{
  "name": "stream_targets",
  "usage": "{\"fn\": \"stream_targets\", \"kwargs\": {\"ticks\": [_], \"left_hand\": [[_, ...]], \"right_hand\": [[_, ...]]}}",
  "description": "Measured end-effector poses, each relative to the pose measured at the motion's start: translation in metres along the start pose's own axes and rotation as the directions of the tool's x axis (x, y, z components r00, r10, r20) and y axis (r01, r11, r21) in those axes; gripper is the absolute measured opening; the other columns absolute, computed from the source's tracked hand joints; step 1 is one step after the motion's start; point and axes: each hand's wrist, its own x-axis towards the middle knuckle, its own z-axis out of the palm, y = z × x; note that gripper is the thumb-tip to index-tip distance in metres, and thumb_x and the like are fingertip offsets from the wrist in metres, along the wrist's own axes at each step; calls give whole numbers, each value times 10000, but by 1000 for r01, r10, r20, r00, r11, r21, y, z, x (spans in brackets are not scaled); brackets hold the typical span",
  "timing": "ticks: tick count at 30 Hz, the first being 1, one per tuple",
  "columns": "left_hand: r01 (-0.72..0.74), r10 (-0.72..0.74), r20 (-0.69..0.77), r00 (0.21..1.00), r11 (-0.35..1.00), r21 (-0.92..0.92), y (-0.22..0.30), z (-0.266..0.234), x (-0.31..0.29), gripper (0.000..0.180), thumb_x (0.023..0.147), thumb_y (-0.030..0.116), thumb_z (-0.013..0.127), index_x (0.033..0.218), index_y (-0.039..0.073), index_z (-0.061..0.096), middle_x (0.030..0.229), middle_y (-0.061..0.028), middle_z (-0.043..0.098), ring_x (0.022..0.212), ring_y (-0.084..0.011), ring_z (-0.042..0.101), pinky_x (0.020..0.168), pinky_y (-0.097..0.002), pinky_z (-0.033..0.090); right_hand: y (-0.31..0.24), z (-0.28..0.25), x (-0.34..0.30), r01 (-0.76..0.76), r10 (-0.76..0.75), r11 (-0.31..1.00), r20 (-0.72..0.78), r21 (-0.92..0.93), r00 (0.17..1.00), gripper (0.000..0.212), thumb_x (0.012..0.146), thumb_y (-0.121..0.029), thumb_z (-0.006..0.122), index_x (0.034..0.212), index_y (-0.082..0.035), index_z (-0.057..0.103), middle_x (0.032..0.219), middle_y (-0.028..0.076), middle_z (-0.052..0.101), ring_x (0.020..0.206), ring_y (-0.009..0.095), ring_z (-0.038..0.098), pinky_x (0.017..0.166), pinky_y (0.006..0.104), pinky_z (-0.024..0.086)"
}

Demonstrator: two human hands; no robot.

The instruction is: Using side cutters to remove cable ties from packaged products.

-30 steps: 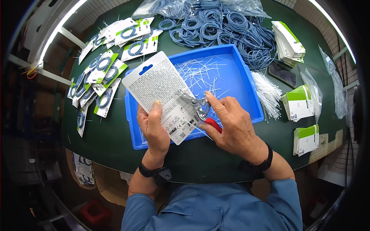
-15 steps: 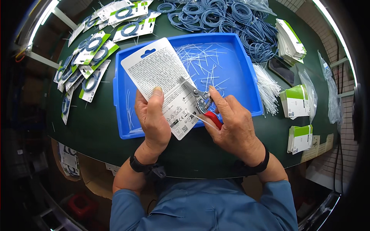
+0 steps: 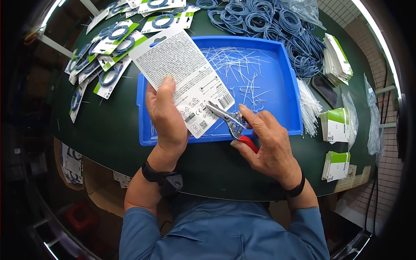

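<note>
A white hang-hole card (image 3: 167, 60), covered with fine print on its facing side, is tilted over the left part of a blue tray (image 3: 294, 106). My left hand (image 3: 167, 110) is closed on its lower left edge, thumb on the printed face. My right hand (image 3: 268, 138) grips snips (image 3: 237, 130) with metal blades, a spring and a red handle. Their blades point up-left and overlap the card's lower right part. Whether they touch the card I cannot tell. The card's far side is hidden. Thin white cable tie pieces (image 3: 236, 58) lie scattered in the tray.
Cards with blue coiled cables (image 3: 110, 76) are heaped at the left. More cable coils (image 3: 260, 19) are piled at the back. White cable ties (image 3: 308, 106), a dark phone (image 3: 324, 90) and green-and-white card stacks (image 3: 336, 167) lie right of the tray. Clear plastic bags (image 3: 350, 115) are beside them.
The card has shifted up and left with my left hand. The snips' tips now sit lower on the card. A white strip near the red handle no longer shows. The whole view has shifted slightly.
</note>
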Motion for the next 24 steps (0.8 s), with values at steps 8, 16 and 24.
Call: {"fn": "stream_targets", "kwargs": {"ticks": [8,16,24], "left_hand": [[-53,51,27,998,996,75,-7,-4,-2,363,1052,178,478,1322,-55,544,1172,-170,671,1012,-173,691,913,-316,576],[-42,43,-18,999,998,36,-7,0,-5,416,1049,184,475,1390,-54,492,1232,-197,653,1095,-228,697,965,-359,580],[-91,92,-12,996,990,105,-11,1,-7,452,1048,201,476,1430,-40,458,1305,-228,618,1121,-272,698,979,-393,587]], "right_hand": [[-2,7,-2,2,-3,1000,-37,-27,999,812,761,-113,889,1500,-56,558,935,124,620,786,263,610,691,377,523],[-8,6,-3,13,-17,996,-48,-91,999,832,769,-130,892,1514,-52,532,911,124,613,777,285,610,666,397,517],[-6,13,-11,-38,38,999,-34,-19,999,808,774,-129,885,1492,-30,527,896,126,592,773,290,613,650,401,517]]}}
